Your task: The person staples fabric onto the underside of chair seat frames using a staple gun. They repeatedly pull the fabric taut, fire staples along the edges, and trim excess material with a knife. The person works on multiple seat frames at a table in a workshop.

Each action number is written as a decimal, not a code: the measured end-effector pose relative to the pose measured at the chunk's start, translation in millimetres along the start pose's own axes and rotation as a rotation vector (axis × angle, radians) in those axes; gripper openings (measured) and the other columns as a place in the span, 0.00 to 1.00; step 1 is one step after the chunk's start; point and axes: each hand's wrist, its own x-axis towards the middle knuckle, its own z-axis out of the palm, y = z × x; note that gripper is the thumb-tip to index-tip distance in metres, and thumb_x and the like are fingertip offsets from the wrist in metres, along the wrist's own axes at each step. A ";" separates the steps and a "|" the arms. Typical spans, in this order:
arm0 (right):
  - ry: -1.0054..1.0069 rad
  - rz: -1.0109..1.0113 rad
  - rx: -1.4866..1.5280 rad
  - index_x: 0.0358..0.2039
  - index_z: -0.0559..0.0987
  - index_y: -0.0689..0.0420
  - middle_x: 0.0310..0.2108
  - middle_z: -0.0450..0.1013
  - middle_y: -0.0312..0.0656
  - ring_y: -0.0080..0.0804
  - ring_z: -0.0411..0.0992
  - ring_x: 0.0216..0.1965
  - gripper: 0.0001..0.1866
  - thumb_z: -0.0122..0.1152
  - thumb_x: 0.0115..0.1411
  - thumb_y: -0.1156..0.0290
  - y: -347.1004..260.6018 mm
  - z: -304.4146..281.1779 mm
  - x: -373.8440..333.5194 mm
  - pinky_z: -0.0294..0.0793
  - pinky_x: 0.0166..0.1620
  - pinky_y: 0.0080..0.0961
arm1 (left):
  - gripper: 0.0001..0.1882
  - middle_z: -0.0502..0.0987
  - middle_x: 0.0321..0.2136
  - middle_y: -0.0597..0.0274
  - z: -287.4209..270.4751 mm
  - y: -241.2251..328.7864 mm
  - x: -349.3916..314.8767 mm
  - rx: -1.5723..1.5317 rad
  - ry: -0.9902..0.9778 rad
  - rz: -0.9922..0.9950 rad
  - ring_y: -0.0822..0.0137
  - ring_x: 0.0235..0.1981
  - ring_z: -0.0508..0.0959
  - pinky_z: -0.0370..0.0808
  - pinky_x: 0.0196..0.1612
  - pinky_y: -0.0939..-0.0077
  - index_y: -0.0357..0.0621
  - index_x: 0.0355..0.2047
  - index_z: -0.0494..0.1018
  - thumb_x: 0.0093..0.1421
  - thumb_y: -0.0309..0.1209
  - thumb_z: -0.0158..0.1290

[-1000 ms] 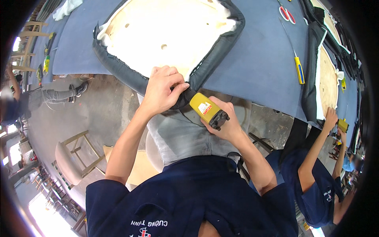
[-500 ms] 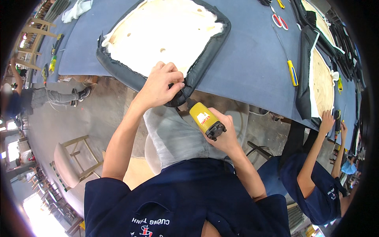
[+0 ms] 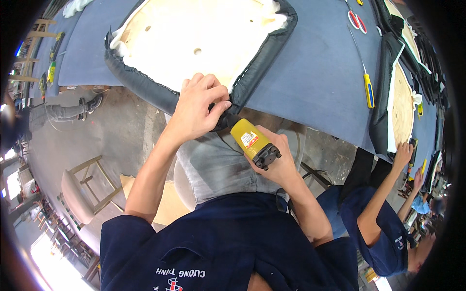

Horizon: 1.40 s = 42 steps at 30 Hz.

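A chair seat pad point(image 3: 141, 85) lies upside down at the table's near edge, its pale wooden board point(image 3: 204, 36) facing up and black cover material folded over the rim. My left hand point(image 3: 201, 106) is closed on the black cover point(image 3: 234, 103) at the pad's near corner, thumb and fingers pinching the fold. My right hand point(image 3: 277, 157) grips a yellow and black air staple gun point(image 3: 248, 138). The gun's nose points up and left at that corner, close to my left thumb. Whether the tip touches the cover is hidden.
A yellow-handled screwdriver point(image 3: 369, 91) and red-handled scissors point(image 3: 358, 22) lie on the blue-grey table point(image 3: 310, 72). Another black-edged pad point(image 3: 400, 102) is at the right, beside a co-worker's hand point(image 3: 404, 154). A chair point(image 3: 77, 194) stands on the floor at left.
The view has shifted slightly, and the pad appears larger. The staple gun has tilted a little, its nose nearer my left hand. Both hands keep their holds.
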 end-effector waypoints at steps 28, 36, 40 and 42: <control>0.075 -0.173 -0.120 0.46 0.84 0.61 0.34 0.85 0.49 0.51 0.85 0.34 0.16 0.79 0.59 0.72 -1.1 -4.3 1.3 0.81 0.40 0.35 | 0.08 0.75 0.35 0.57 -21.2 -23.0 -18.6 0.031 0.001 0.032 0.53 0.38 0.78 0.75 0.44 0.57 0.44 0.35 0.78 0.64 0.34 0.65; 0.056 -0.120 -0.150 0.47 0.80 0.58 0.34 0.84 0.50 0.58 0.83 0.38 0.20 0.78 0.57 0.69 3.7 7.9 24.9 0.81 0.44 0.42 | 0.07 0.75 0.36 0.58 -11.4 -23.4 -22.8 -0.001 0.080 -0.053 0.55 0.33 0.80 0.75 0.40 0.56 0.46 0.34 0.80 0.64 0.34 0.65; 0.024 -0.149 -0.117 0.44 0.78 0.59 0.31 0.82 0.54 0.62 0.82 0.37 0.20 0.79 0.55 0.70 -5.4 8.0 27.6 0.80 0.42 0.46 | 0.08 0.76 0.35 0.58 -10.3 -24.2 -24.6 -0.002 0.083 -0.104 0.55 0.33 0.81 0.75 0.40 0.56 0.46 0.33 0.80 0.63 0.35 0.66; 0.044 -0.141 -0.094 0.43 0.78 0.59 0.31 0.82 0.54 0.61 0.82 0.37 0.19 0.79 0.55 0.70 -16.7 6.9 22.3 0.80 0.42 0.46 | 0.08 0.76 0.34 0.58 -11.3 -24.8 -24.1 -0.011 0.088 -0.109 0.55 0.34 0.81 0.75 0.39 0.56 0.46 0.33 0.81 0.63 0.35 0.66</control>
